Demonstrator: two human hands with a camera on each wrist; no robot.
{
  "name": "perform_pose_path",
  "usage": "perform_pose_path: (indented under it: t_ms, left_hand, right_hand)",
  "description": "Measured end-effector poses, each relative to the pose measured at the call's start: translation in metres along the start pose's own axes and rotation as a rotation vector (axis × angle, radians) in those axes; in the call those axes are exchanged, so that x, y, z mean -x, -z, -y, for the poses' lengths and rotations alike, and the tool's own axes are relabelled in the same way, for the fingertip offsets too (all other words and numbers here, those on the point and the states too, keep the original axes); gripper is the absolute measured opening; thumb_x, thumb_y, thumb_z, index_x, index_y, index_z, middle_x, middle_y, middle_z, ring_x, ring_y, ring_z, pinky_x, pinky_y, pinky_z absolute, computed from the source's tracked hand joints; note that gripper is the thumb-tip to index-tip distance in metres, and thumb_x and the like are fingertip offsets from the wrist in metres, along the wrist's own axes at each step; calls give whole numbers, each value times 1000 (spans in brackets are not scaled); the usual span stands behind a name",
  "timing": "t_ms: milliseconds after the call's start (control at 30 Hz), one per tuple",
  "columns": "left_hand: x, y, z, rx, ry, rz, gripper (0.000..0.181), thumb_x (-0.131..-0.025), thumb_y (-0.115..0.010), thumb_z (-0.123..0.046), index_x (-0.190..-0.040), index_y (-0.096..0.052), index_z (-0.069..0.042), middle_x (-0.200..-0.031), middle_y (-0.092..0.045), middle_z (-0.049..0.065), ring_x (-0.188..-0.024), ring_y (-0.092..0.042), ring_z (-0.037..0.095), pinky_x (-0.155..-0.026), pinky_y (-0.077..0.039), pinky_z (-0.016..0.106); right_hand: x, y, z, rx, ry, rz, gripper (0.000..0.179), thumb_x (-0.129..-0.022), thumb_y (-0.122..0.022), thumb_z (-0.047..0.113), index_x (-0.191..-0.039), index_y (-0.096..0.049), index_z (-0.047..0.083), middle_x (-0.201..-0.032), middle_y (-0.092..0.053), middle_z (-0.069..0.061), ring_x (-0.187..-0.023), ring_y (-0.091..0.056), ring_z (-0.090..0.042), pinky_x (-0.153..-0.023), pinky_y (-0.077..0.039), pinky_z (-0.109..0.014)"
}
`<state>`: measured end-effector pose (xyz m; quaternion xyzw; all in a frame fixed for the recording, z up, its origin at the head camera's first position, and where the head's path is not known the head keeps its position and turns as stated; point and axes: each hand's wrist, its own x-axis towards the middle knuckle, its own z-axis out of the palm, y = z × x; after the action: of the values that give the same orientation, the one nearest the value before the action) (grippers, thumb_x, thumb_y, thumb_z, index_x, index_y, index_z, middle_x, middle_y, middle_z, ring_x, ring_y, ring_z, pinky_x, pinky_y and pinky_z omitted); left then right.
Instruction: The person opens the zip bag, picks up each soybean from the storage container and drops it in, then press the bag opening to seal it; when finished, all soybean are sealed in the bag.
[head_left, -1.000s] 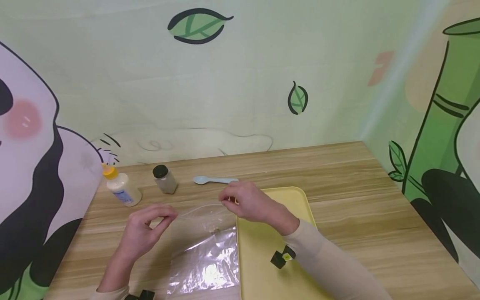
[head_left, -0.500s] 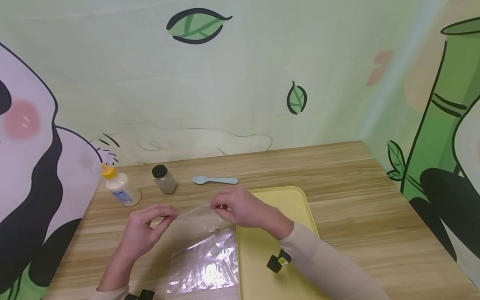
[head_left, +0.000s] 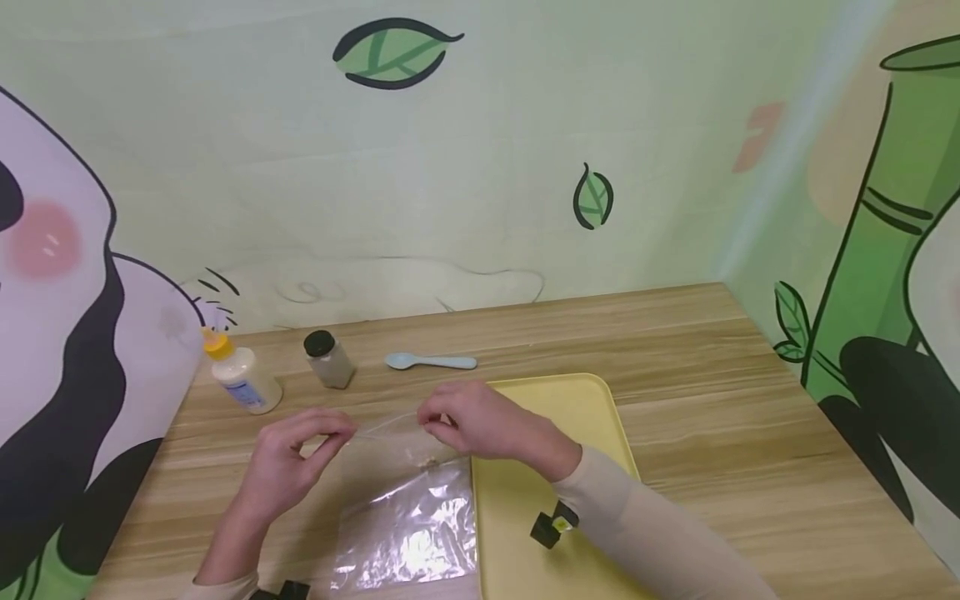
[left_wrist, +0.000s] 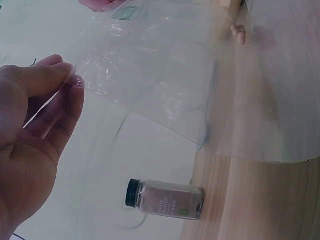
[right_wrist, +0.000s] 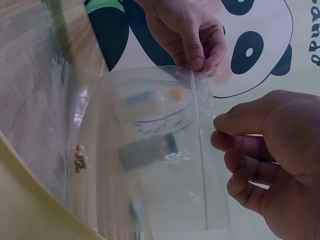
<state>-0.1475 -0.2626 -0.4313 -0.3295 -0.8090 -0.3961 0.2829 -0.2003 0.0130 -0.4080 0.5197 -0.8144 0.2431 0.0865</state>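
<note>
In the head view, the left hand point(head_left: 288, 458) pinches the left end of a clear bag's point(head_left: 390, 448) upper edge and the right hand point(head_left: 472, 421) pinches it farther right, above the table point(head_left: 712, 392) beside the yellow tray point(head_left: 555, 392). The left wrist view shows a black-capped jar point(left_wrist: 167, 200) on the far side. In the right wrist view, fingertips meet the zip edge — pale pieces point(right_wrist: 81, 159) sit near the bag's lower end.

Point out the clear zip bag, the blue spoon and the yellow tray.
Clear zip bag point(head_left: 408, 529): head view, on its shiny lower part.
Blue spoon point(head_left: 435, 362): head view, on its handle.
Yellow tray point(head_left: 504, 508): head view, on its bare surface near the left rim.
</note>
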Motion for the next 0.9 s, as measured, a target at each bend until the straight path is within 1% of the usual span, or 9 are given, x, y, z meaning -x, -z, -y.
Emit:
perform_pose_path:
  t_ms: [167,233,367,567,733,900]
  left_hand:
    - [0,-2,3,13,-36,-31,38,-58,-75,26,-82,-74,-4,-83,-73,11,-84,-68,9,-83,-53,9]
    - [0,-2,4,10,-40,-36,39,-57,-74,27,-81,-73,-4,-82,-73,12,-83,-68,9,-83,-53,9]
    - [0,-1,2,12,-28,-23,39,-59,-75,26,-83,-74,-5,-84,-73,11,-85,-68,8,-84,-53,9]
    - [1,1,-1,32,9,9,36,-65,-74,24,-85,-74,-5,-86,-73,11,-89,-66,3,-85,-53,9]
    - [0,1,-1,38,7,7,36,-65,-74,25,-85,-74,-5,-86,-73,11,-89,-66,3,-84,-53,9]
    - [0,1,-1,35,1,3,37,-64,-74,25,-85,-74,-6,-86,-73,11,-89,-67,4,-85,-53,9]
  right_hand:
    - [-1,-1,-1,36,-25,7,9,-93,-63,14,-93,-73,13,-85,-67,6,-72,-57,-3,-64,-47,-9]
    - [0,-1,-1,52,-38,19,10,-94,-63,17,-94,-73,15,-86,-68,6,-73,-59,-3,-65,-49,-10]
    - [0,1,-1,61,-61,48,11,-94,-63,20,-95,-73,16,-88,-70,7,-75,-61,-3,-66,-50,-11]
    - [-1,2,-2,67,-64,72,12,-95,-62,21,-93,-73,16,-87,-71,8,-73,-60,-1,-65,-50,-12]
    - [-2,3,-2,55,-63,89,12,-95,-62,20,-92,-73,15,-86,-71,8,-71,-60,-2,-63,-49,-12]
    - [-3,4,-2,27,-73,139,13,-95,-62,22,-94,-74,16,-88,-72,7,-75,-62,-2,-68,-51,-12]
